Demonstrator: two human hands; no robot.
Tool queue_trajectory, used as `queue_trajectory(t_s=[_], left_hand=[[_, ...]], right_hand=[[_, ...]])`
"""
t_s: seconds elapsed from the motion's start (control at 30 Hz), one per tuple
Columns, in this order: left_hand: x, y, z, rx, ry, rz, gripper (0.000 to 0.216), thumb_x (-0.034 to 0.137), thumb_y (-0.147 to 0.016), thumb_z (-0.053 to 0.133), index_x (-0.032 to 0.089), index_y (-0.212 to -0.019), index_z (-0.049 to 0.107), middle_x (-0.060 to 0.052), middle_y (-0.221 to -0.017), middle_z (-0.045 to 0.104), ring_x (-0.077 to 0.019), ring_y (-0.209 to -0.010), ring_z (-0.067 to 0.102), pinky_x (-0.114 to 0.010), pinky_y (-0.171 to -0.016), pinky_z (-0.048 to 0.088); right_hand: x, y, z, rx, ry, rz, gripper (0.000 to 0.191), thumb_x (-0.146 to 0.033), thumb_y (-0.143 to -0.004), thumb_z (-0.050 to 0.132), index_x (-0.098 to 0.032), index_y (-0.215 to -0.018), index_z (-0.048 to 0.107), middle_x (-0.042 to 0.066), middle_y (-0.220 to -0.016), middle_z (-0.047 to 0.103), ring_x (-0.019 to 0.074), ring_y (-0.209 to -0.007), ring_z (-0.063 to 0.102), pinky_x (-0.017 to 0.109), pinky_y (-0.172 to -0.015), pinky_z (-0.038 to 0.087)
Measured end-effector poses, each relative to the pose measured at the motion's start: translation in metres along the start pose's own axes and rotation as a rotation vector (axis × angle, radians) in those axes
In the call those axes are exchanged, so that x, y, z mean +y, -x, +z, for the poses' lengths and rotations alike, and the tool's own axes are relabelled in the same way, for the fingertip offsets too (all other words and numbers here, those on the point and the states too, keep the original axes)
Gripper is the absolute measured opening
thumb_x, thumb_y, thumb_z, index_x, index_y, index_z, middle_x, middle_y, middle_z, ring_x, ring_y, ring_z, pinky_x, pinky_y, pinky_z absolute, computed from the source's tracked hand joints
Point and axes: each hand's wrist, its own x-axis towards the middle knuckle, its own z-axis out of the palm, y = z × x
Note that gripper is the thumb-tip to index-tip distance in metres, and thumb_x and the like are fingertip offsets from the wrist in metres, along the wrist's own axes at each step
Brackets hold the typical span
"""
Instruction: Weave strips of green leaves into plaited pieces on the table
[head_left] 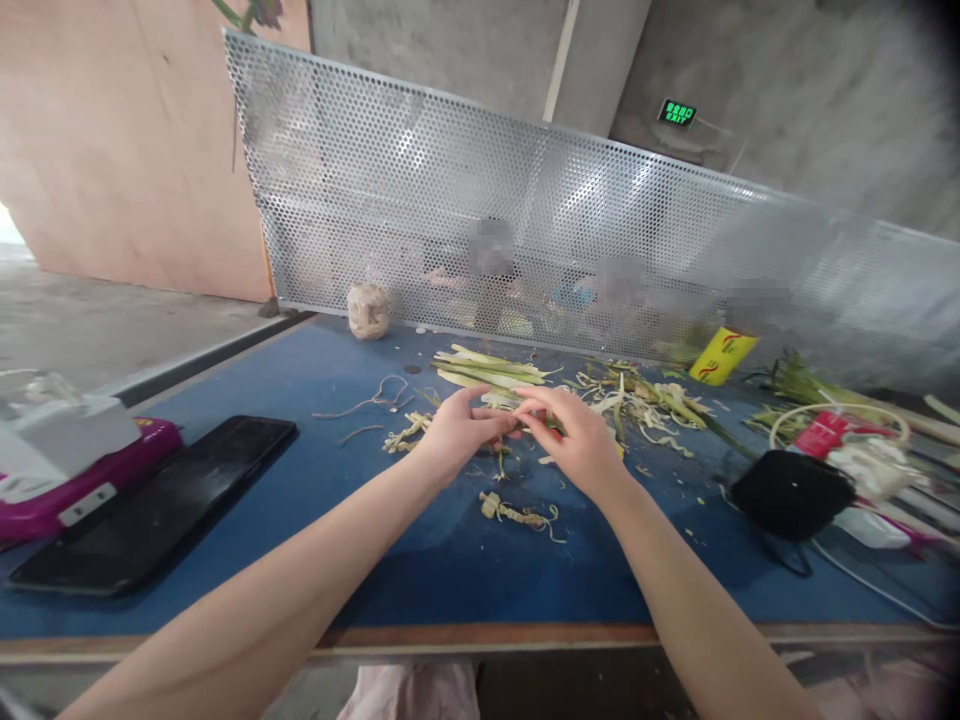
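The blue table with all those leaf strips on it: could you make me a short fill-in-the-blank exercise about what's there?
1. The left hand and right hand meet over a table covered in the colour ____.
2. The flat black phone lies on the person's ____ side.
3. The screen behind the table is metal sheet full of small ____.
4. The pale green leaf strips lie just ____ the hands, toward the screen.

Missing words: blue; left; holes; beyond
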Motion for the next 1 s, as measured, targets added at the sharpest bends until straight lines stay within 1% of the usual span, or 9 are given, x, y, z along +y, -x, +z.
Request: queue_trajectory(t_s=[0.1,0.17,0.27,0.43,0.53,0.6,0.67,0.83,1.0], left_hand=[[0.0032,0.0022,0.0016,-0.016,0.043,-0.054,0.062,0.001,-0.072,0.058,0.004,-0.127,0.028,-0.006,-0.066,0.067,-0.0128,-0.062,0.063,-0.020,-0.051,0.043],[0.0056,0.0036,0.0029,-0.023,0.083,-0.097,0.059,0.001,-0.075,0.055,0.003,-0.127,0.028,-0.008,-0.070,0.067,-0.0125,-0.063,0.063,-0.019,-0.051,0.044],[0.0077,0.0043,0.0042,-0.016,0.130,-0.131,0.053,0.001,-0.077,0.053,0.004,-0.125,0.031,-0.008,-0.073,0.067,-0.0114,-0.062,0.063,-0.018,-0.050,0.044],[0.0070,0.0031,0.0036,-0.044,0.151,-0.145,0.036,0.006,-0.079,0.052,0.005,-0.115,0.044,-0.006,-0.068,0.066,-0.0093,-0.061,0.062,-0.016,-0.051,0.046],[0.0076,0.0047,0.0038,-0.031,0.147,-0.149,0.047,0.003,-0.078,0.053,0.003,-0.121,0.037,-0.007,-0.069,0.066,-0.0101,-0.061,0.063,-0.016,-0.052,0.047],[0.0086,0.0064,0.0045,-0.018,0.135,-0.142,0.056,0.000,-0.076,0.054,0.002,-0.127,0.030,-0.007,-0.069,0.067,-0.0106,-0.061,0.063,-0.017,-0.052,0.047],[0.0092,0.0077,0.0051,-0.018,0.132,-0.134,0.061,-0.002,-0.075,0.054,0.001,-0.129,0.026,-0.006,-0.066,0.066,-0.0107,-0.060,0.063,-0.017,-0.052,0.048],[0.0082,0.0062,0.0038,-0.037,0.135,-0.143,0.059,0.000,-0.077,0.052,0.001,-0.129,0.025,-0.008,-0.069,0.067,-0.0115,-0.063,0.064,-0.017,-0.053,0.048],[0.0072,0.0030,0.0014,-0.059,0.157,-0.157,0.060,0.003,-0.077,0.054,0.001,-0.129,0.026,-0.010,-0.074,0.068,-0.0118,-0.065,0.064,-0.017,-0.055,0.049]], right_hand=[[0.0006,0.0001,0.0001,0.023,-0.107,0.114,0.029,-0.018,-0.082,0.047,-0.024,-0.111,0.049,0.001,-0.084,0.065,0.0141,-0.074,0.058,0.028,-0.070,0.046],[0.0019,-0.0003,0.0000,0.023,-0.160,0.156,0.030,-0.018,-0.081,0.048,-0.024,-0.111,0.049,0.000,-0.082,0.065,0.0129,-0.068,0.056,0.027,-0.067,0.046],[0.0039,-0.0008,-0.0005,0.010,-0.201,0.183,0.031,-0.018,-0.081,0.047,-0.023,-0.111,0.047,0.000,-0.083,0.064,0.0124,-0.066,0.055,0.027,-0.065,0.045],[0.0048,-0.0009,-0.0013,-0.073,-0.228,0.185,0.031,-0.020,-0.082,0.046,-0.023,-0.113,0.047,0.002,-0.089,0.064,0.0128,-0.066,0.057,0.028,-0.065,0.046],[0.0055,-0.0010,-0.0007,-0.047,-0.251,0.191,0.030,-0.021,-0.082,0.047,-0.022,-0.113,0.047,0.003,-0.091,0.064,0.0138,-0.072,0.058,0.029,-0.069,0.046],[0.0057,-0.0013,-0.0006,-0.017,-0.268,0.201,0.031,-0.021,-0.082,0.048,-0.022,-0.112,0.046,0.003,-0.088,0.064,0.0149,-0.076,0.059,0.029,-0.071,0.046],[0.0053,-0.0016,-0.0010,-0.020,-0.264,0.204,0.030,-0.022,-0.081,0.050,-0.022,-0.111,0.046,0.003,-0.086,0.065,0.0155,-0.079,0.059,0.029,-0.072,0.046],[0.0043,-0.0013,-0.0027,-0.058,-0.239,0.201,0.026,-0.022,-0.081,0.048,-0.023,-0.107,0.050,0.003,-0.089,0.065,0.0156,-0.081,0.060,0.030,-0.074,0.047],[0.0041,-0.0013,-0.0031,-0.051,-0.270,0.196,0.028,-0.021,-0.082,0.048,-0.023,-0.110,0.047,0.002,-0.083,0.064,0.0147,-0.077,0.059,0.031,-0.074,0.047]])
